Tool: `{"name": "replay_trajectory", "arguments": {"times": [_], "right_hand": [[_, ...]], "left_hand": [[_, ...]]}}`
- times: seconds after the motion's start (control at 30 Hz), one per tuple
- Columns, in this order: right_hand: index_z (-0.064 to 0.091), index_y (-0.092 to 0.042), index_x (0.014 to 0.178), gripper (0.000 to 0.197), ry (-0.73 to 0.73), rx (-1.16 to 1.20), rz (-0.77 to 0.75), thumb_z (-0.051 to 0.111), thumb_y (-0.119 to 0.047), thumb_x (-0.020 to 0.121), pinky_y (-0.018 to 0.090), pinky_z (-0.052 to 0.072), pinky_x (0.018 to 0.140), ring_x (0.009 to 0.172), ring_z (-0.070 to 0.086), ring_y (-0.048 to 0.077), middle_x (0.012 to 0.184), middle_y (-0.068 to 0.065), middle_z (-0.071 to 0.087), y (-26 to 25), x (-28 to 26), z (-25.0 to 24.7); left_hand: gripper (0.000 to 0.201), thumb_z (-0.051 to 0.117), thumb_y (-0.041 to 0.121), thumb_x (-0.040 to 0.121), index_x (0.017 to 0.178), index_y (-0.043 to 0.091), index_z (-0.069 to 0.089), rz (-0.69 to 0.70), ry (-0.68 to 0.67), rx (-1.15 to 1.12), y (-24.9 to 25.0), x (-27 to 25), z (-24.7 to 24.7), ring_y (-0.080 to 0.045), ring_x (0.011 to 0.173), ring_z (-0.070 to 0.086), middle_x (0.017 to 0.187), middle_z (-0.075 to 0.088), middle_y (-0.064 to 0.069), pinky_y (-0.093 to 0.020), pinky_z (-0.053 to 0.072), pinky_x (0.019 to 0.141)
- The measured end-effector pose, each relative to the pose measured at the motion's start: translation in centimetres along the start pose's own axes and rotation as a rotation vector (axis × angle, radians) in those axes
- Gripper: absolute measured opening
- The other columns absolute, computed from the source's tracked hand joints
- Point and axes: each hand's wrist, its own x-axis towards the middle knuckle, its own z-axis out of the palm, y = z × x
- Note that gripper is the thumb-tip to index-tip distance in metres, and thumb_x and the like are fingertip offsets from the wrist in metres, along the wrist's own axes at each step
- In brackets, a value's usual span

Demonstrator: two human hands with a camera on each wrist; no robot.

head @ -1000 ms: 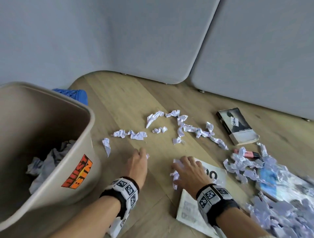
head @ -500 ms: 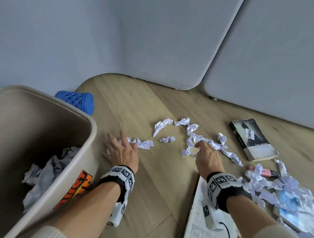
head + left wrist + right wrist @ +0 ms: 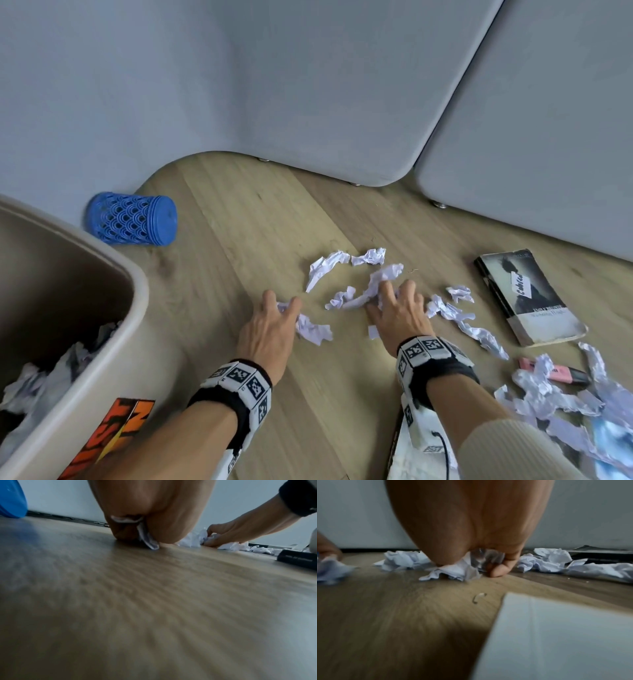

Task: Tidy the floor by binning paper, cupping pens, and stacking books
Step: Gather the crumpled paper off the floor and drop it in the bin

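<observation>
The left hand [image 3: 270, 329] and right hand [image 3: 399, 313] each clutch crumpled paper [image 3: 313, 330]; the bin [image 3: 137, 291] sits nearer the left hand.

Crumpled white paper scraps [image 3: 344, 270] lie scattered on the wooden floor, right of my beige bin [image 3: 135, 294], which already holds crumpled paper. Behind the bin, my blue lattice pen cup [image 3: 132, 219] lies tipped on its side. Far right of the bin, a black-and-white paperback [image 3: 529, 298] lies flat, cover up. Nearer me than that book, a pink highlighter [image 3: 561, 371] lies half buried in more scraps. Another book [image 3: 565, 635] lies flat at my right wrist.
</observation>
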Motion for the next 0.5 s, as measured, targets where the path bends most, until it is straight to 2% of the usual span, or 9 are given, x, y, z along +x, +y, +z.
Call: {"name": "replay_trajectory", "arguments": {"times": [0.1,0.17,0.2,0.27,0.3,0.37,0.43,0.47,0.5], "right_hand": [[0.044,-0.015,0.120,0.024,-0.167,0.044,-0.105,0.038,-0.024,0.099,0.035,0.050,0.068,0.079,0.059,0.030,0.099,0.009,0.049,-0.2,0.1,-0.7],[0.050,-0.014,0.098,0.017,-0.262,0.084,-0.118,0.041,-0.028,0.097,0.027,0.039,0.052,0.068,0.054,0.024,0.080,0.004,0.053,-0.4,0.0,-1.5],[0.050,-0.014,0.082,0.022,-0.272,0.137,-0.100,0.045,-0.032,0.094,0.026,0.034,0.048,0.061,0.050,0.022,0.069,0.003,0.051,-0.5,0.0,-2.1],[0.041,-0.014,0.059,0.038,-0.195,0.217,-0.049,0.053,-0.035,0.088,0.028,0.030,0.046,0.053,0.042,0.023,0.054,0.002,0.043,-0.5,0.2,-3.5],[0.038,-0.014,0.055,0.039,-0.113,0.220,-0.033,0.055,-0.032,0.086,0.028,0.030,0.047,0.052,0.040,0.025,0.051,0.003,0.040,-0.4,0.6,-4.3],[0.044,-0.011,0.062,0.027,0.020,0.196,-0.021,0.055,-0.022,0.084,0.028,0.031,0.053,0.057,0.043,0.029,0.057,0.004,0.044,-0.4,2.1,-5.4],[0.049,-0.007,0.082,0.006,0.069,0.209,-0.019,0.051,-0.011,0.086,0.030,0.035,0.059,0.066,0.048,0.030,0.081,0.008,0.050,-0.8,3.9,-6.0],[0.048,-0.007,0.097,0.009,0.065,0.231,-0.008,0.049,-0.007,0.087,0.034,0.039,0.062,0.071,0.052,0.032,0.098,0.011,0.049,-1.0,4.7,-5.8],[0.045,-0.009,0.114,0.026,0.045,0.244,-0.019,0.048,-0.004,0.088,0.038,0.045,0.066,0.078,0.057,0.033,0.116,0.014,0.045,-1.0,5.4,-5.4]], "left_hand": [[0.007,0.054,0.023,0.089,0.086,0.017,0.051,-0.013,-0.016,-0.059,1.0,0.1,-0.3,-0.018,0.048,0.031,0.084,0.032,-0.001,-0.027,0.023,0.044],[0.030,0.037,0.044,0.091,0.079,0.018,0.048,-0.044,-0.055,-0.061,1.8,0.1,-0.5,-0.020,0.052,0.035,0.085,0.032,0.000,-0.028,0.028,0.048],[0.040,0.033,0.054,0.089,0.076,0.018,0.046,-0.061,-0.074,-0.080,2.1,0.2,-0.7,-0.021,0.054,0.037,0.085,0.033,-0.001,-0.029,0.030,0.049],[0.048,0.038,0.064,0.087,0.073,0.018,0.044,-0.078,-0.109,-0.090,2.3,0.5,-0.8,-0.020,0.059,0.041,0.087,0.033,-0.001,-0.029,0.034,0.050],[0.046,0.044,0.062,0.087,0.074,0.018,0.043,-0.078,-0.135,-0.075,2.2,0.6,-0.7,-0.019,0.062,0.042,0.090,0.033,0.000,-0.029,0.035,0.052],[0.040,0.051,0.055,0.091,0.075,0.019,0.042,-0.063,-0.140,-0.082,2.1,0.5,-0.3,-0.017,0.064,0.042,0.093,0.033,0.001,-0.028,0.035,0.055],[0.038,0.051,0.052,0.093,0.077,0.019,0.042,-0.053,-0.112,-0.094,2.0,0.5,0.0,-0.016,0.061,0.041,0.094,0.035,0.000,-0.028,0.036,0.054],[0.038,0.049,0.054,0.093,0.079,0.019,0.042,-0.050,-0.113,-0.080,1.9,0.5,0.2,-0.015,0.060,0.042,0.095,0.035,0.000,-0.027,0.038,0.053],[0.042,0.046,0.058,0.092,0.082,0.018,0.044,-0.049,-0.101,-0.080,1.7,0.5,0.3,-0.014,0.059,0.042,0.096,0.036,0.000,-0.026,0.039,0.051]]}}
